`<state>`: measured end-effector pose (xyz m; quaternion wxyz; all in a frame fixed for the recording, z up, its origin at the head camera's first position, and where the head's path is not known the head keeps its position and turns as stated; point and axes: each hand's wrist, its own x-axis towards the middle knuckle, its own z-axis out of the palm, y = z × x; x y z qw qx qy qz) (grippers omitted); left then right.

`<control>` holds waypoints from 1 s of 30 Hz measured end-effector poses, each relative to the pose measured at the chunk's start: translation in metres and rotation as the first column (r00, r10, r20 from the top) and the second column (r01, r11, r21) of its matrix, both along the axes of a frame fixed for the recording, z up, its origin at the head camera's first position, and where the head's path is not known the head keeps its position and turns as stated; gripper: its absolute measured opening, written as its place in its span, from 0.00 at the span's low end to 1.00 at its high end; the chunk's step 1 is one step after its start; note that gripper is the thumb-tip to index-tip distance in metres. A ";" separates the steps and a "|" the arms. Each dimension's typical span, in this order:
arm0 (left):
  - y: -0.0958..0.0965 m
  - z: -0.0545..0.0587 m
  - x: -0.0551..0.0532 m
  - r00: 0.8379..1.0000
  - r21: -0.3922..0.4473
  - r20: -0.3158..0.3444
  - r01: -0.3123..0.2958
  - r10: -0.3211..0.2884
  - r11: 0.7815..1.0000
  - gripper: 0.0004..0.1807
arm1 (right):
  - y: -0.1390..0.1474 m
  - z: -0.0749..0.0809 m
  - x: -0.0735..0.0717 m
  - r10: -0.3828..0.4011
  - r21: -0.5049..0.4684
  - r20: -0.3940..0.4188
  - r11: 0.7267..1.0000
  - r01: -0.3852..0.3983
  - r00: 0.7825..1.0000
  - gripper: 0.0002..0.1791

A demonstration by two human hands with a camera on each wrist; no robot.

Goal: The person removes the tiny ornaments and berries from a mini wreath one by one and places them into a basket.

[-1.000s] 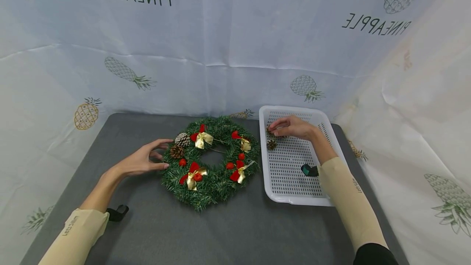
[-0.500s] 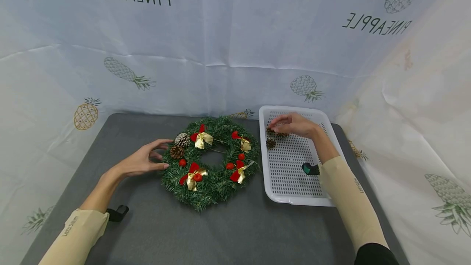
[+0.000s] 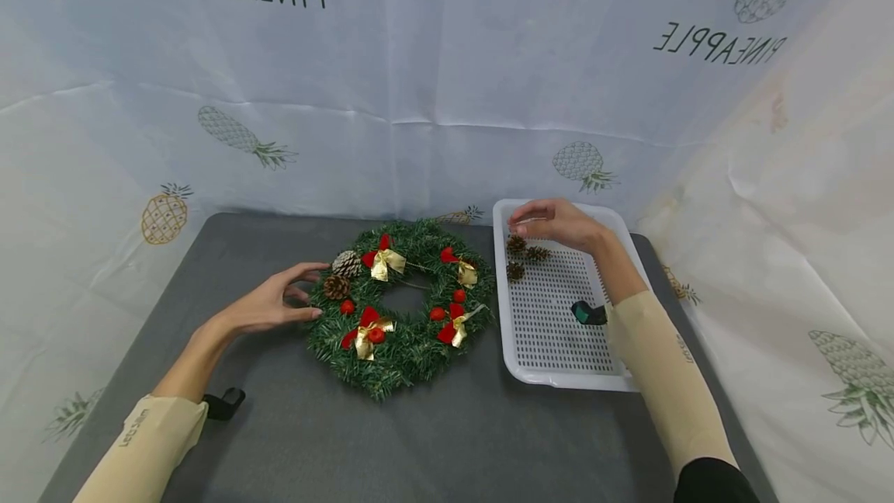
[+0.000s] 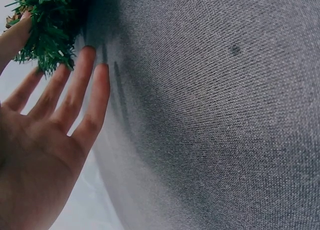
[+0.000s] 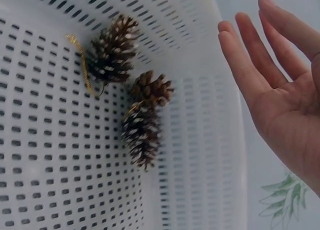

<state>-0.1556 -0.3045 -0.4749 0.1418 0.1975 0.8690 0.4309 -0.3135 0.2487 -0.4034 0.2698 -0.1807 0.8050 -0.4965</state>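
A green wreath (image 3: 401, 367) lies on the grey table. Red-and-gold bows (image 3: 385, 261), red berries (image 3: 347, 307) and two pinecones (image 3: 337, 287) decorate it. At its left edge is my left hand (image 3: 275, 303), fingers spread and loosely bent; in the left wrist view the fingertips (image 4: 88, 54) reach the needles. My right hand (image 3: 559, 225) hovers over the far left corner of a white perforated basket (image 3: 520, 376), holding nothing. Beneath it several small brown pinecones (image 3: 538, 254) lie in the basket, one with a gold string (image 5: 86, 69) in the right wrist view.
A black strap (image 3: 223, 404) sticks out at the left sleeve, and a dark band (image 3: 589, 314) at the right one overhangs the basket. A pineapple-print cloth (image 3: 419, 60) hangs directly behind the table and along its sides.
My right hand has risen away from the pinecones, its fingers now apart from them, and the pinecones show fully in the basket. My left hand and the wreath have stayed in place.
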 end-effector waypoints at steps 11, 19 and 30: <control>0.002 0.000 0.001 1.000 -0.004 0.004 -0.005 0.005 1.000 0.44 | -0.024 0.019 0.006 0.006 -0.046 -0.017 0.999 -0.006 1.000 0.21; 0.003 -0.001 0.002 1.000 -0.013 -0.002 -0.002 0.002 1.000 0.45 | -0.046 0.031 0.011 0.026 -0.068 -0.028 0.997 -0.028 0.999 0.19; 0.006 -0.001 0.002 1.000 -0.018 -0.012 -0.013 0.013 1.000 0.45 | -0.089 0.045 0.009 0.101 -0.078 -0.090 0.991 -0.108 0.991 0.17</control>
